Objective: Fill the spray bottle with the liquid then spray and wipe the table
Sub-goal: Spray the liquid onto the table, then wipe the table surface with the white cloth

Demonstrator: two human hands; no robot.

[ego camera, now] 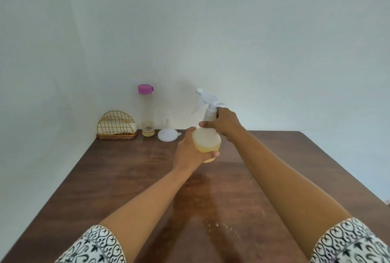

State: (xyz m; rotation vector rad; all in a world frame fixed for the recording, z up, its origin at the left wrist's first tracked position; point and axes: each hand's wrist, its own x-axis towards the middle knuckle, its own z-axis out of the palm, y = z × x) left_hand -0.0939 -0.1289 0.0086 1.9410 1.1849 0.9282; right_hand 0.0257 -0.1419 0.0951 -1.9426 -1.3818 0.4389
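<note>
A left hand (pixel 190 149) cupped the translucent plastic spray bottle (pixel 207 136), part-filled with yellow liquid; the right hand (pixel 224 124) gripped its neck. It looked light, rigid and possibly slippery, best held at neck and base.

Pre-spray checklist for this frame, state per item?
1. Liquid in spray bottle: ok, yellowish fill in the lower part.
2. Spray head seated on the neck: cannot tell, right hand covers the collar.
3. Bottle supported: ok, left hand cups the base, bottle held above the table.
4. Nozzle aimed at the table: not ok, it points up and left toward the wall.
5. Funnel out of the bottle: ok, inverted on the table beside the purple-capped bottle.
6. Wiping cloth within reach: cannot tell, something pale sits in the gold wire holder.
</note>
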